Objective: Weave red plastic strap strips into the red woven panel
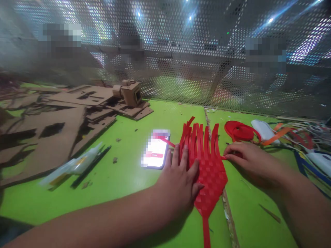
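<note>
A red woven mat of flat strips point(209, 172) lies on the green table point(124, 172), its loose strip ends fanning away from me and a single tail pointing toward me. My left hand point(181, 179) lies flat on the mat's left side with fingers stretched out. My right hand point(248, 160) rests at the mat's right edge, fingertips pinched on the end of a red strip point(223, 157) that pokes out sideways.
A lit phone point(156, 148) lies just left of the mat. A roll of red strip point(239, 131), a white object point(263, 129) and orange strips sit behind my right hand. Cardboard cut-outs point(59, 127) and a glue tube point(74, 164) lie at left. A perforated metal screen point(181, 51) closes the back.
</note>
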Available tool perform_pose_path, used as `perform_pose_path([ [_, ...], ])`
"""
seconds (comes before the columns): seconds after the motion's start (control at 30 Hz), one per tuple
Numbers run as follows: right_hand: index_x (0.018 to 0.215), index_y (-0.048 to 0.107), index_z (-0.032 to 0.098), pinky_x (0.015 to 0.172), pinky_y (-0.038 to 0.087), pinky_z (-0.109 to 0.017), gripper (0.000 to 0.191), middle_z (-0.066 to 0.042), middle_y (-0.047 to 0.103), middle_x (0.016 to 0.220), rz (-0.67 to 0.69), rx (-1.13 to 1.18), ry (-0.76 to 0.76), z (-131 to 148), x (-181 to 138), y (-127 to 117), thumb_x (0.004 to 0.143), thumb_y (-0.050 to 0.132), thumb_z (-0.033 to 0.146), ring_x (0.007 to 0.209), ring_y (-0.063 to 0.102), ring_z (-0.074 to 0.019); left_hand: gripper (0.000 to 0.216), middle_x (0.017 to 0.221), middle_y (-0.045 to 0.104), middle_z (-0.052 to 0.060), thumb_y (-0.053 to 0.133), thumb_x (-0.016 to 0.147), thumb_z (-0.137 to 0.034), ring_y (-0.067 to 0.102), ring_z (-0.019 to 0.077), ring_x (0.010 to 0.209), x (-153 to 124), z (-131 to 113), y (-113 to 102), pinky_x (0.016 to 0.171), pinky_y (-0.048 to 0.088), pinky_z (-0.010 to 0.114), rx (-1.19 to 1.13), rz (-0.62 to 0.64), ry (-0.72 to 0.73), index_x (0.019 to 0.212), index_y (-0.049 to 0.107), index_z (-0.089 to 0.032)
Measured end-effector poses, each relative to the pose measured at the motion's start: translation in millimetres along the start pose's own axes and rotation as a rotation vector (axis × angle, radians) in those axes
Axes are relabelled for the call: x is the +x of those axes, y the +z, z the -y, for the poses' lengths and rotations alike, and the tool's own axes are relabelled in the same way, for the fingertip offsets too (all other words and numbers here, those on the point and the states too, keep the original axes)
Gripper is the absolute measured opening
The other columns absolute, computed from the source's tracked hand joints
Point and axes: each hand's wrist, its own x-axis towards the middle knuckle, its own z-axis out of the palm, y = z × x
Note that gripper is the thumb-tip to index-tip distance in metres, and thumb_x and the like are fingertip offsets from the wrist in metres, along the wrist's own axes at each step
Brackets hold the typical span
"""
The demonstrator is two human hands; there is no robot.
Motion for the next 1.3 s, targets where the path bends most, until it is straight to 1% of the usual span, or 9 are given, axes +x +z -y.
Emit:
perform_pose_path([
  [0.2,0.096,0.074,0.024,0.076,0.051,-0.038,0.022,-0.009,0.076,0.098,-0.020,-0.011,-0.049,0,2,3,0.097,0.056,0.036,0.088,0.068,-0.0270,0.075,0.167,0.020,0.019,0.024,0.103,-0.065,0.007,0.0471,0.153,1,2,-5,0.118,0.024,0.073,-0.051,0.020,0.031,0.162,0.027,-0.019],
  [0.37,0.095,0.074,0.025,0.075,0.049,-0.038,0.021,-0.008,0.075,0.098,-0.035,-0.038,-0.019,0,0,4,0.097,0.055,0.033,0.087,0.067,-0.0262,0.075,0.167,0.025,0.016,0.027,0.101,-0.069,0.010,0.0469,0.154,2,4,-8,0.119,0.017,0.075,-0.027,-0.021,0.017,0.160,0.036,-0.024],
  [0.73,0.092,0.073,0.024,0.074,0.046,-0.040,0.017,-0.008,0.074,0.095,-0.107,-0.209,-0.007,-3,-1,2,0.095,0.058,0.031,0.088,0.065,-0.0284,0.075,0.166,0.027,0.017,0.027,0.101,-0.068,0.012,0.0457,0.153,3,2,-3,0.118,0.026,0.072,-0.023,0.018,0.005,0.162,0.029,-0.023],
  [0.87,0.113,0.072,0.020,0.091,0.047,-0.047,0.026,-0.012,0.070,0.109,-0.299,-0.183,-0.138,22,6,11,0.098,0.055,0.033,0.103,0.062,-0.0302,0.075,0.165,0.031,0.019,0.027,0.101,-0.067,0.017,0.0459,0.153,3,1,-5,0.118,0.030,0.069,-0.019,0.015,0.002,0.161,0.031,-0.022],
  [0.97,0.130,0.068,0.024,0.096,0.048,-0.047,0.035,-0.012,0.066,0.118,-0.253,-0.063,-0.239,48,11,26,0.103,0.049,0.035,0.106,0.060,-0.0279,0.075,0.163,0.035,0.021,0.028,0.102,-0.066,0.023,0.0475,0.152,4,1,-9,0.116,0.030,0.069,-0.005,-0.003,0.015,0.160,0.036,-0.020],
  [1.03,0.141,0.061,0.028,0.093,0.049,-0.047,0.042,-0.012,0.063,0.118,-0.188,-0.044,-0.260,61,14,37,0.102,0.052,0.039,0.104,0.059,-0.0276,0.076,0.156,0.046,0.023,0.034,0.100,-0.067,0.037,0.0482,0.145,6,3,-17,0.114,0.033,0.068,0.000,-0.024,0.041,0.156,0.043,-0.015],
  [1.13,0.143,0.061,0.031,0.085,0.051,-0.044,0.043,-0.011,0.059,0.108,-0.133,-0.065,-0.262,69,18,47,0.103,0.051,0.041,0.096,0.057,-0.0266,0.071,0.125,0.069,0.019,0.051,0.093,-0.067,0.063,0.0385,0.114,14,15,-34,0.107,0.043,0.059,-0.050,-0.033,0.061,0.135,0.060,-0.011],
  [1.23,0.143,0.062,0.032,0.086,0.051,-0.045,0.044,-0.010,0.057,0.107,-0.120,-0.054,-0.248,68,20,49,0.103,0.050,0.046,0.095,0.056,-0.0262,0.051,0.112,0.070,0.014,0.050,0.096,-0.056,0.063,0.0299,0.103,25,39,-50,0.094,0.051,0.047,-0.173,-0.085,0.006,0.121,0.066,-0.014],
  [1.3,0.144,0.061,0.032,0.088,0.050,-0.046,0.046,-0.011,0.057,0.109,-0.119,-0.038,-0.240,66,21,48,0.103,0.049,0.048,0.096,0.056,-0.0266,0.043,0.112,0.070,0.013,0.053,0.095,-0.048,0.061,0.0301,0.104,31,60,-54,0.096,0.048,0.049,-0.162,-0.131,-0.103,0.120,0.066,-0.015],
])
